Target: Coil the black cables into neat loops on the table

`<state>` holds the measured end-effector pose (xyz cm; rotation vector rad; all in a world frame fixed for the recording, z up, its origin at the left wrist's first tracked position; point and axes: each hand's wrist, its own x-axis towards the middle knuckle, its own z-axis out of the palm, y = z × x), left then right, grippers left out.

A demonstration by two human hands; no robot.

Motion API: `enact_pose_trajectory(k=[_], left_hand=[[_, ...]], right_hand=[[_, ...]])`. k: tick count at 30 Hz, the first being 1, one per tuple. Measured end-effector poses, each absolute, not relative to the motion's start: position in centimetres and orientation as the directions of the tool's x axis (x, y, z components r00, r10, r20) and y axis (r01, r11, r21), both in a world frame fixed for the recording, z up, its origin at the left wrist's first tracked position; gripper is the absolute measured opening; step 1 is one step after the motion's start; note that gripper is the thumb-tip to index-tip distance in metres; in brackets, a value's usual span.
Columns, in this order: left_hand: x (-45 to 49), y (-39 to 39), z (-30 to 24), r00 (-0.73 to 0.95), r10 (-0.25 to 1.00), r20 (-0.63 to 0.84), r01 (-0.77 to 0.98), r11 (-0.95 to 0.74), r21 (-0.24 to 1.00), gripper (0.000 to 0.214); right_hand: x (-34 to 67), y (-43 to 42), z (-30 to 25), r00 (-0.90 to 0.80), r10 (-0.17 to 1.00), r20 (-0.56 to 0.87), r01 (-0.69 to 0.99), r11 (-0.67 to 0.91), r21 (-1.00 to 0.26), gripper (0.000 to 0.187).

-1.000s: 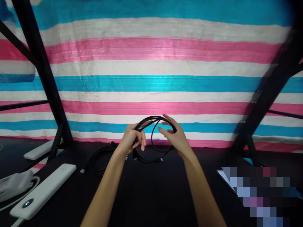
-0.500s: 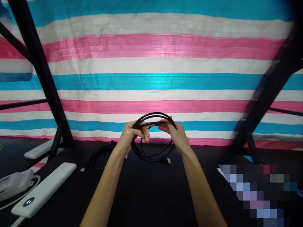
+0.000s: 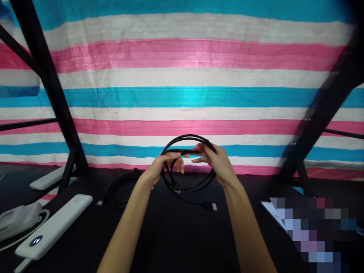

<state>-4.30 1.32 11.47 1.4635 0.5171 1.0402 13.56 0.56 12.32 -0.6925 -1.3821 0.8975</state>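
A black cable (image 3: 189, 136), wound into loose loops, hangs between my two hands above the dark table. My left hand (image 3: 162, 165) is closed on the left side of the loops, with the thumb lying over the strands. On the right side, my right hand (image 3: 217, 159) grips the loops between thumb and fingers. One end with a silver-tipped plug (image 3: 209, 206) dangles below the coil toward the right. A second light-tipped end shows near the bottom of the loops. Behind my left forearm, another coiled black cable (image 3: 113, 195) lies on the table.
On the left lie a long white device (image 3: 57, 225) with a round display, a white adapter (image 3: 19, 220) with its cord, and another white bar (image 3: 48, 178). Black frame posts stand on both sides before a striped sheet (image 3: 182, 76). A partly pixelated flat object (image 3: 275, 216) lies at right.
My hands have shifted slightly right with the cable. The plug end hangs lower and farther right, and the loops have spread. A second light-tipped end now shows under the coil.
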Motion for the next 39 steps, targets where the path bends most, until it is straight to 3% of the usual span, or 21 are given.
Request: enact_pose_trajectory(k=[9, 15, 19, 24, 30, 35, 39], left_hand=[[-3.7, 2.6, 11.1, 0.242, 0.943, 0.230, -0.316, -0.148, 0.937, 0.037], [-4.1, 2.2, 11.6, 0.290, 0.917, 0.275, -0.444, -0.125, 0.887, 0.027], [-4.9, 1.2, 12.1, 0.379, 0.873, 0.306, -0.288, -0.203, 0.936, 0.032], [-5.2, 1.0, 12.1, 0.326, 0.874, 0.361, -0.064, -0.361, 0.931, 0.046], [-5.3, 0.8, 12.3, 0.445, 0.771, 0.456, -0.231, -0.394, 0.890, 0.047], [-4.9, 0.9, 12.8, 0.237, 0.876, 0.420, -0.188, -0.383, 0.905, 0.052], [-5.4, 1.2, 12.8, 0.133, 0.865, 0.485, -0.108, -0.473, 0.874, 0.041]], right_hand=[[13.7, -0.4, 13.1, -0.057, 0.901, 0.431, 0.029, 0.433, -0.901, 0.038], [14.5, -0.5, 13.3, -0.043, 0.925, 0.377, -0.172, 0.364, -0.915, 0.038], [14.7, -0.4, 13.4, 0.024, 0.946, 0.322, -0.261, 0.317, -0.912, 0.035], [14.7, -0.2, 13.5, 0.112, 0.945, 0.306, -0.301, 0.326, -0.896, 0.033], [14.9, 0.0, 13.4, 0.261, 0.884, 0.389, -0.155, 0.436, -0.886, 0.027], [14.8, 0.0, 13.1, 0.236, 0.844, 0.481, 0.012, 0.493, -0.870, 0.029], [14.5, -0.6, 13.4, 0.192, 0.854, 0.484, 0.067, 0.481, -0.874, 0.029]])
